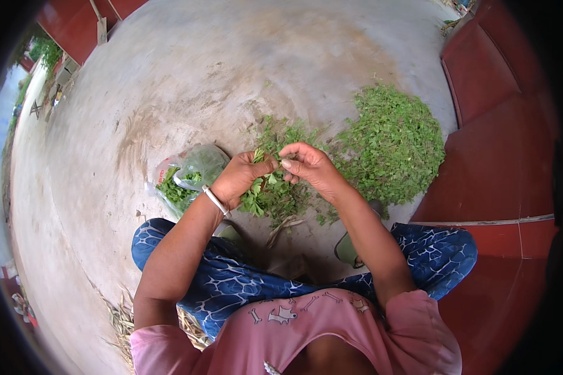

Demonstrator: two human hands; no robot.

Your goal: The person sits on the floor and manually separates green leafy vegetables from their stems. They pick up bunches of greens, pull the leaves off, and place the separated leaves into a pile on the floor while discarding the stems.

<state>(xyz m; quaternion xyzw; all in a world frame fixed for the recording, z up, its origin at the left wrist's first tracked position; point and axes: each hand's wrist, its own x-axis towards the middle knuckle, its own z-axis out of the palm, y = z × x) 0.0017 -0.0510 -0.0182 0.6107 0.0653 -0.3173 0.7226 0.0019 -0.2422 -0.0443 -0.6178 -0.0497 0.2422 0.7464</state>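
Observation:
My left hand (pixel 241 177) is closed around a small bunch of leafy green herbs (pixel 254 200), whose leaves hang below and poke out above the fist. Right beside its fingertips, my right hand (pixel 313 170) makes a pinch with thumb and forefinger near the bunch's stem end. Whatever lies in that pinch is too small to make out. Under both hands, loose greens (pixel 288 199) are scattered on the ground. Left of my left hand sits a clear plastic bag (pixel 207 161) with picked greens (pixel 177 190) inside.
A large heap of green herbs (pixel 394 144) lies on the concrete floor (pixel 187 75) to the right. Red tiled steps (pixel 481 169) run along the right side. Dry husks (pixel 124 322) lie at the lower left, and my shoes (pixel 347 250) flank the scattered greens.

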